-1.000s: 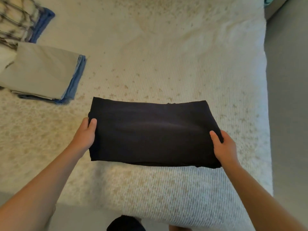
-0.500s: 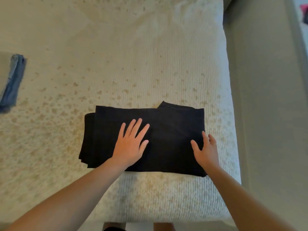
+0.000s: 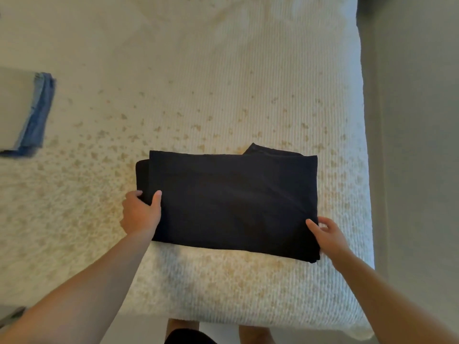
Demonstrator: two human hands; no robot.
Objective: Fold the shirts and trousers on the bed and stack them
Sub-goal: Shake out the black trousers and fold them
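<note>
- Where the bedspread ran out toward nine o'clock, a stack of folded clothes lay, a pale grey piece on top with blue layers showing at its right edge; the frame cut it off.
- The left hand gripped the left edge of the folded black garment, thumb on top and fingers curled round the edge beneath.
- The black garment lay flat on the bedspread near the bed's six o'clock edge, a dark corner poking out at its twelve o'clock side; whether it was a shirt or trousers could not be told.
- The right hand pinched the garment's right edge near its lower corner, thumb on the cloth, fingers loosely curled behind.
- Grey floor ran along three o'clock.
</note>
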